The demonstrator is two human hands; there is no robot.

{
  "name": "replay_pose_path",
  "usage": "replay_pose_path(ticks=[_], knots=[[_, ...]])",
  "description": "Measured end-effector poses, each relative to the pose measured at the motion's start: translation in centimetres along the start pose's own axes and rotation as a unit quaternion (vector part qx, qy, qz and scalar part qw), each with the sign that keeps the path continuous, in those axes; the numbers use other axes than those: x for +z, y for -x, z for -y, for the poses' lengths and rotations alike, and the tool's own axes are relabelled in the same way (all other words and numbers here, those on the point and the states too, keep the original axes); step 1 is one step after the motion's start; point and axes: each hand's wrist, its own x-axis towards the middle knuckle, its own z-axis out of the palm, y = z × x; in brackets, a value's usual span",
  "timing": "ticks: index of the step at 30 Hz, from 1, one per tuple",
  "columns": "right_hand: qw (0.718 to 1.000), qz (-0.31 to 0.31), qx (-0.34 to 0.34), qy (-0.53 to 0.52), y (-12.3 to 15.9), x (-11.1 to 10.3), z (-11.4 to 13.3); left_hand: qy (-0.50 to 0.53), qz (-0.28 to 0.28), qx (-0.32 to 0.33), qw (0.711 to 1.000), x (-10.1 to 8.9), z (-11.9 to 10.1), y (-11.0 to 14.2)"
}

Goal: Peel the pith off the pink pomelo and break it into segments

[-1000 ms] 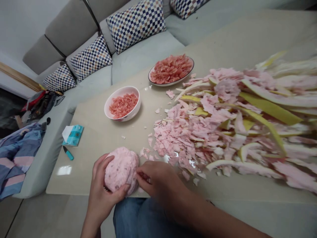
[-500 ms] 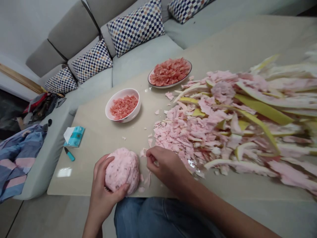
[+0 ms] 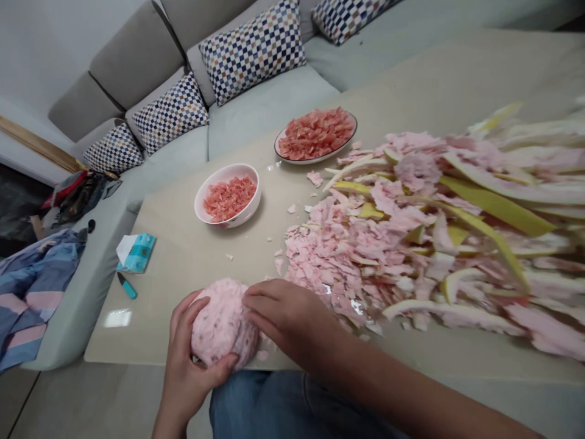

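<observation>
A peeled pomelo (image 3: 222,326), still coated in pink pith, rests at the table's near edge above my lap. Around its left side and front curls my left hand (image 3: 189,347), fingers on top and thumb at the front. My right hand (image 3: 286,314) is on the fruit's right side, its bent fingers closed at the pink pith; the fingertips are partly hidden. Just right of my right hand spreads a large heap of torn pink pith (image 3: 338,256) mixed with yellow-green rind strips (image 3: 500,204).
A white bowl (image 3: 256,204) with red pomelo flesh stands on the table (image 3: 169,244). Farther back is a dark-rimmed plate (image 3: 315,160) piled with more flesh. A tissue pack (image 3: 139,253) and a teal-handled knife (image 3: 128,286) lie at the left. Beyond stands a grey sofa (image 3: 269,103).
My right hand has moved left from beside the pith scraps onto the pomelo's right side. My left hand keeps its hold, and the pomelo has shifted and turned slightly.
</observation>
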Motion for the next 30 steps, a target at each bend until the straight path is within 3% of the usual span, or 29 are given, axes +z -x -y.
replay_pose_path(ticks=[8,13,17,25,30], knots=[[0.982,0.162,-0.053,0.078,-3.1,-1.8,1.1,0.035,-0.001,-0.017,0.999,0.1,-0.4,0.0],[0.971,0.192,-0.056,0.134,-4.2,-1.6,2.5,0.044,0.005,-0.023,0.999,0.2,-0.8,-0.5],[0.978,0.163,-0.023,0.132,-4.4,-1.1,1.5,0.037,0.009,-0.018,0.999,0.2,-1.0,-0.7],[0.994,0.050,0.082,-0.057,-3.9,-0.6,-0.9,0.037,0.012,-0.003,0.999,0.2,-0.8,-0.6],[0.991,0.014,0.112,-0.069,-4.4,-1.7,-1.5,0.046,0.017,-0.003,0.999,0.2,-0.6,-0.6]])
